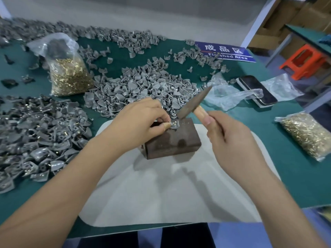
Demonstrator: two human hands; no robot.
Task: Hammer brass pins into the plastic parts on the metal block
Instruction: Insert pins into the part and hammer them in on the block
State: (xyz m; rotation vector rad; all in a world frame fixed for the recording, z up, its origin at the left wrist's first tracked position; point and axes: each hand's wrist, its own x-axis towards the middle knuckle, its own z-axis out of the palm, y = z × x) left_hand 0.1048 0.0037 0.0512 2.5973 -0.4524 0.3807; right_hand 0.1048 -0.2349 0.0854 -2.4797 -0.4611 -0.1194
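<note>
On the green counter [268,133], beyond both hands, lies a blue sign [226,51] reading "Finished Area"; the right hand [231,136] grips a hammer [194,102] beside the left hand [141,120], whose fingers [163,120] pinch a grey plastic part [174,124] on the metal block [172,140].

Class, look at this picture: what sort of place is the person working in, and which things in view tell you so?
Most likely a small factory assembly bench. Heaps of identical grey plastic parts cover the green table, bags of brass pins stand among them, and a blue sign reads "Finished Area".
</note>
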